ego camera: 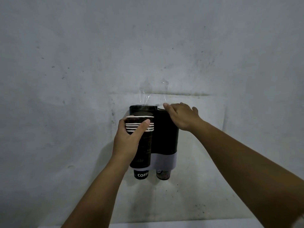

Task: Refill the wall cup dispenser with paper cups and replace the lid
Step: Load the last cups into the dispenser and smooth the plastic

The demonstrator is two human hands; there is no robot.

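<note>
Right, we're mid-refill: left hand (128, 139) wraps a nested stack of dark printed paper cups (141, 142) in front of the black twin-tube wall dispenser (166, 137), not yet loaded. Right hand (182, 117) pinches a white rim (160, 108) atop the right tube, prob. a cup. Lid unseen, still off.

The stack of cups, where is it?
The stack of cups is in the left hand, just left of centre, in front of the dispenser.
</note>
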